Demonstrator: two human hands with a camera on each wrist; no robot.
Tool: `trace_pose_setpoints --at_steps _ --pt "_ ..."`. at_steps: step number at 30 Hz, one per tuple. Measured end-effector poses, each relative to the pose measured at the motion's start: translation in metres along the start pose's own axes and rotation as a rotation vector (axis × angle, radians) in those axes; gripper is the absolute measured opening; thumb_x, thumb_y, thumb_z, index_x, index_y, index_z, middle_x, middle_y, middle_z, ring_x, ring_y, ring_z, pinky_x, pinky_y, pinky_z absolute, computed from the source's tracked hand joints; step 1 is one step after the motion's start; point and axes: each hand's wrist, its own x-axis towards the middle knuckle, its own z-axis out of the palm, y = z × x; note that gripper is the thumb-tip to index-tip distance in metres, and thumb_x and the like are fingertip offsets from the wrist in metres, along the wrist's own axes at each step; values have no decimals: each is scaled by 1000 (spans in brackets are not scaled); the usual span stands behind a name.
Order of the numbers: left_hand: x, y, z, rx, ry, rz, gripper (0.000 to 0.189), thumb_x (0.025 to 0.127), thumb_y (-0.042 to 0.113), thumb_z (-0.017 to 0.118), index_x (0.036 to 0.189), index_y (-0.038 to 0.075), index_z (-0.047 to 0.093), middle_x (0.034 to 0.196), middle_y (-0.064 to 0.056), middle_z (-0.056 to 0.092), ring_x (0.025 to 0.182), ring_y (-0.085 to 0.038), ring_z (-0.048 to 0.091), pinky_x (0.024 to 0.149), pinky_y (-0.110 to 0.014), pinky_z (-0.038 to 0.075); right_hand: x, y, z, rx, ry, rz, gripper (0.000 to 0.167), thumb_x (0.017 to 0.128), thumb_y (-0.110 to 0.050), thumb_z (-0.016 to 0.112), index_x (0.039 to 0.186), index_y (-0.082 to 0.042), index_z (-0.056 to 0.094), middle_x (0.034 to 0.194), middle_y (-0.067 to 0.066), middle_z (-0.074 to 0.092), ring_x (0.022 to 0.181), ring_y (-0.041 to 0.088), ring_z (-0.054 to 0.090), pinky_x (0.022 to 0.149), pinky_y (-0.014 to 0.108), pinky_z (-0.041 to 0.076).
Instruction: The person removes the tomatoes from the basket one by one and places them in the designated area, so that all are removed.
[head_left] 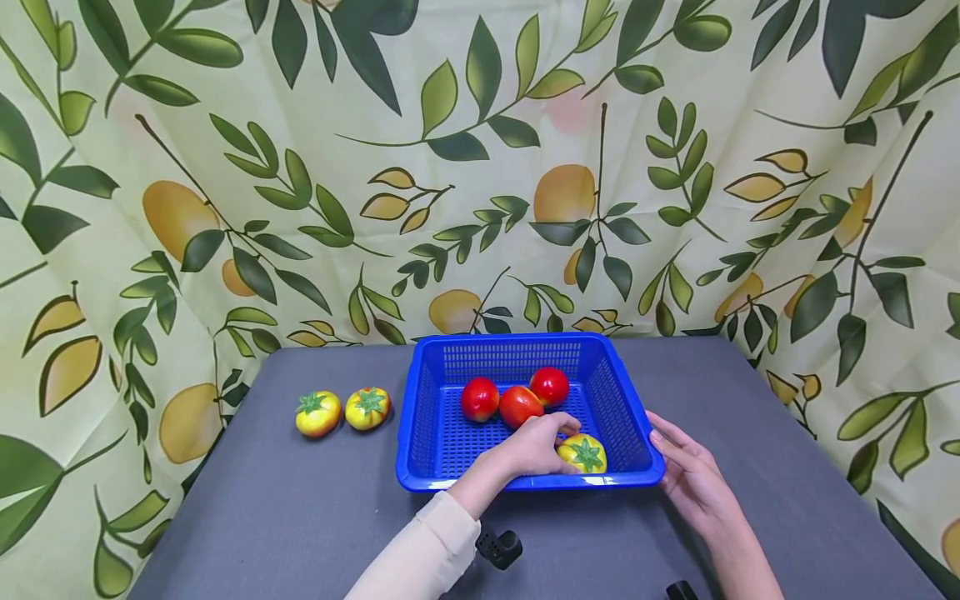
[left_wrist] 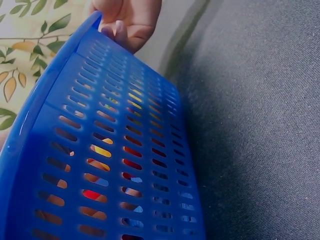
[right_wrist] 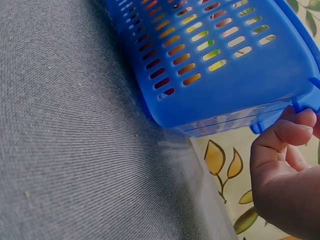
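Note:
A blue plastic basket (head_left: 420,450) with slotted walls stands on the table. Reaching over its front wall, my left hand (head_left: 528,446) curls its fingers round a yellow tomato (head_left: 583,454) with a green leafy top, low in the front right part. Just behind that hand, three red tomatoes (head_left: 519,406) lie close together on the basket floor. My right hand (head_left: 693,475) grips the basket's right rim near the front corner, thumb and fingers at the edge, as the right wrist view also shows. In the left wrist view the front wall hides most of the contents.
To the left of the basket, two yellow-and-red tomatoes (head_left: 318,414) with green tops sit side by side on the grey table (head_left: 300,517). A leaf-patterned cloth (head_left: 480,167) hangs behind the table and along its sides. Black wrist gear (head_left: 501,548) shows below the left sleeve.

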Motion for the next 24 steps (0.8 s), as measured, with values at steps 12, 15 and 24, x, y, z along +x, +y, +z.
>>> trace_pose_setpoints --at_steps 12,15,24 --pt "-1 2 0 15 -2 15 58 79 13 83 130 6 58 121 -1 65 105 -10 61 90 -22 47 -1 0 -1 14 -4 5 25 103 -11 53 119 -21 70 117 6 68 102 20 67 87 35 53" --pt "-1 2 -1 14 -2 19 58 79 14 83 131 7 58 122 0 65 105 -9 61 90 -22 47 -1 0 0 15 -9 5 26 103 -11 53 119 -21 70 117 6 68 101 20 67 87 35 53" --pt "0 0 0 6 -4 36 59 80 16 83 132 8 57 124 1 64 104 -7 60 88 -20 47 0 -1 1 11 1 10 25 103 -12 54 119 -21 70 116 6 69 102 20 67 87 36 53"
